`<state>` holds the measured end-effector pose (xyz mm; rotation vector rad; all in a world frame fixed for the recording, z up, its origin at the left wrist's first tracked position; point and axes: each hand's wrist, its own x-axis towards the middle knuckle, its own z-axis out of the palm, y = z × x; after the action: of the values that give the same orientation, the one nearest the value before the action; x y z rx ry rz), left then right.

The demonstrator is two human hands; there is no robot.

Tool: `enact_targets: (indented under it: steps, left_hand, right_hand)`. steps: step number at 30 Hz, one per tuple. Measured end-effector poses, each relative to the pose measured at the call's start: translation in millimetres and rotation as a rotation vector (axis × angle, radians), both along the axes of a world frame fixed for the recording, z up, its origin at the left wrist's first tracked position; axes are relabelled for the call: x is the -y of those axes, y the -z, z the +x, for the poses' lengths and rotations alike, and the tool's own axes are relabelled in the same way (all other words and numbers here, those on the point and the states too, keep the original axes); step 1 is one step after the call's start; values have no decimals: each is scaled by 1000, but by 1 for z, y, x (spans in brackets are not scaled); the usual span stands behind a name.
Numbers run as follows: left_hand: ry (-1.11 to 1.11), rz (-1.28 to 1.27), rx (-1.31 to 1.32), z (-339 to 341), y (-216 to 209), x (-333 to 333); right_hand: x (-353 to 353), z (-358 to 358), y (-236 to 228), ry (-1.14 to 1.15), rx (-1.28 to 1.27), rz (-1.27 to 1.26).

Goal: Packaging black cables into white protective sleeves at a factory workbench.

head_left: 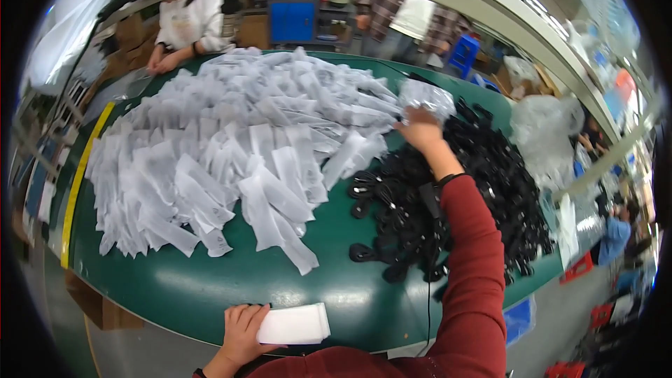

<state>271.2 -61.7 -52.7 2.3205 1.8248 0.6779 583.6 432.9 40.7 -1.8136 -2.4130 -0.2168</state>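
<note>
Near the table's front edge, my left hand [243, 332] is closed around a flat stack of white sleeves [294, 324]. My right arm stretches over a heap of black coiled cables [490, 189]. At the far end of that reach, my right hand [422, 129] is at a crinkled clear plastic bag [427, 100]; its fingers are blurred, and whether they grip the bag cannot be made out. A large pile of whitish translucent pouches [280, 108] covers the left and middle of the table, several hanging toward me in overlapping rows.
The green table [175, 283] has a yellow tape strip [85, 182] along its left side. Two people stand across it, one with hands [168, 61] at the far left edge. A pale overhead beam crosses above. Large clear bags [546, 129] lie at the right edge.
</note>
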Motion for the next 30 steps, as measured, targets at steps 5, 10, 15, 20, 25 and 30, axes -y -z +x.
enact_targets:
  steps: [5, 10, 15, 20, 25, 30]
  left_hand:
    - [6, -40, 15, -1, 0, -7]
    - [13, -95, 49, -4, 1, 1]
    - [18, -100, 31, -4, 0, 1]
    - [29, -56, 48, 4, 3, -12]
    - [-6, -5, -4, 1, 7, -4]
    - [15, 9, -39, 1, 15, -11]
  right_hand:
    - [-62, 76, 53, 126, 254, 175]
    - [-133, 104, 116, -55, 30, 480]
    - [-151, 76, 59, -145, -275, 605]
    - [-166, 81, 53, -247, -306, 695]
    - [-111, 34, 38, -247, -470, 651]
    - [-121, 87, 61, -17, -210, 549]
